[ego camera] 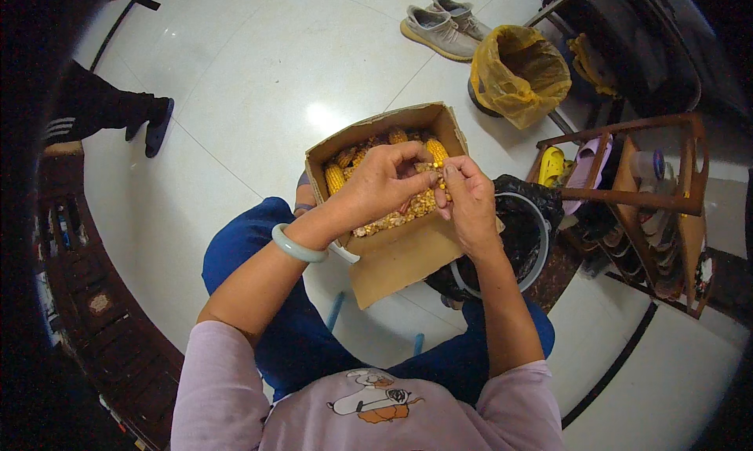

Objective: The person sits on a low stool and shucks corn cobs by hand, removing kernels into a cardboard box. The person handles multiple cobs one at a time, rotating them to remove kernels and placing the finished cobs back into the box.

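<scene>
My left hand [395, 174] and my right hand [469, 199] meet over an open cardboard box [406, 255]. Between them is a partly shelled corn cob [425, 167], mostly covered by my fingers. The left hand grips the cob, and the right thumb and fingertips press at its end, where several yellow kernels show. Loose corn kernels [393, 220] cover the near part of the box. Whole dried corn cobs lie farther in, one yellow ear [436, 151] at the right and another [335, 179] at the left wall. The box's front flap hangs folded outward toward me.
Right of the box stands a bucket [544, 239] lined with a black bag. Beyond are a bin with a yellow bag [520, 74], a pair of sneakers [447, 27] and a wooden shoe rack [629, 201]. Another person's dark-trousered leg [112, 107] is at left, near dark wooden furniture [112, 292].
</scene>
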Demonstrator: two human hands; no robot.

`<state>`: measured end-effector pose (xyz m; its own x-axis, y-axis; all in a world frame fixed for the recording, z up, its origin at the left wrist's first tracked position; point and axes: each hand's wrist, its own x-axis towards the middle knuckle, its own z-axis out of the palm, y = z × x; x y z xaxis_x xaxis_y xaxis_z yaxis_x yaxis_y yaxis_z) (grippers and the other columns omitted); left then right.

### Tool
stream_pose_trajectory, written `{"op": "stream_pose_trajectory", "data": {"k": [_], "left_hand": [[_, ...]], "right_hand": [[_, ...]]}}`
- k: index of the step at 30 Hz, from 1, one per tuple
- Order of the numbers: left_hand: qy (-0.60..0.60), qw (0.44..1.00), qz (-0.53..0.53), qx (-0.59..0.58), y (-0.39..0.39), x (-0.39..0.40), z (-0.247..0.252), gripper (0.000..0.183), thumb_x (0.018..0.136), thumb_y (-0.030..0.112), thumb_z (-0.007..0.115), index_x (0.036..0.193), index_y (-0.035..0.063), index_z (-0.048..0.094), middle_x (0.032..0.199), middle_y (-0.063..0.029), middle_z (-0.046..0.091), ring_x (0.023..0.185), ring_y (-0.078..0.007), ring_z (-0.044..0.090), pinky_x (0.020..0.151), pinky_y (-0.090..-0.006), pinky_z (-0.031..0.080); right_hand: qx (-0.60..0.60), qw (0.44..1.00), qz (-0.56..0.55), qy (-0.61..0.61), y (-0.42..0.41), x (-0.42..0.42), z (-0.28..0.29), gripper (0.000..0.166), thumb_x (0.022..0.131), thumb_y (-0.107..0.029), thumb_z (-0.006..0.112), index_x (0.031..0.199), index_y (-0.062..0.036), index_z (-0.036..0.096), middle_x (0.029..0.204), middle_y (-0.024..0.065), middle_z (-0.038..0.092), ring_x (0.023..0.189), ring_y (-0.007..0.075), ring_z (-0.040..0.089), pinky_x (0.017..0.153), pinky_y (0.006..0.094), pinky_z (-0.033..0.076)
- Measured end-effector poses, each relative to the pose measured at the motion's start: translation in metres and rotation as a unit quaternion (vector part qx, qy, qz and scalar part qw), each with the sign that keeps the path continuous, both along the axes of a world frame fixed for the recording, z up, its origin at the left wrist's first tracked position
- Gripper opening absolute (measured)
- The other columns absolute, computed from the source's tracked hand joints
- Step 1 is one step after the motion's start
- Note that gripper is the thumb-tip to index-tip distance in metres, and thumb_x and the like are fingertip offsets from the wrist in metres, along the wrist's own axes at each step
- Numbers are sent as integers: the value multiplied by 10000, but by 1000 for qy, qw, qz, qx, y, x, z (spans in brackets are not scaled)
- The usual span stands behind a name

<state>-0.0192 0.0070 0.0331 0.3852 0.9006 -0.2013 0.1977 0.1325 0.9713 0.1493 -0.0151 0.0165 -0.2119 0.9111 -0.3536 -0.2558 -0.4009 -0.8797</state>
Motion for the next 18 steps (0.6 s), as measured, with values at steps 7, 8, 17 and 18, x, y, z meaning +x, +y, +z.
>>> {"op": "stream_pose_trajectory", "data": {"k": [7,8,17,18], "left_hand": [[59,977,-10,203,-3,1,-6,219,785,127,681,923,-19,593,802,-90,591,733,-128,543,640,-283,450],[56,979,-10,195,-3,1,-7,217,784,122,679,922,-21,592,802,-97,592,731,-136,545,640,-287,451],[48,996,-9,74,-2,1,4,214,778,110,678,919,-22,588,800,-111,593,726,-155,550,644,-296,455],[59,989,-13,132,-3,0,0,214,778,109,681,920,-22,589,799,-101,595,729,-145,548,644,-294,455]], "right_hand": [[-36,999,0,-19,1,-1,-3,172,957,-217,488,953,-48,516,753,10,524,553,55,462,436,188,363],[-39,999,-1,-13,1,0,-5,176,957,-221,488,955,-48,516,753,10,524,555,55,463,439,188,366],[-28,999,9,-29,-1,-2,-1,174,959,-213,485,956,-42,515,744,13,523,554,59,463,444,190,366],[-16,997,26,-66,-1,-2,-1,170,961,-208,482,957,-41,515,744,13,523,554,61,464,445,190,366]]}}
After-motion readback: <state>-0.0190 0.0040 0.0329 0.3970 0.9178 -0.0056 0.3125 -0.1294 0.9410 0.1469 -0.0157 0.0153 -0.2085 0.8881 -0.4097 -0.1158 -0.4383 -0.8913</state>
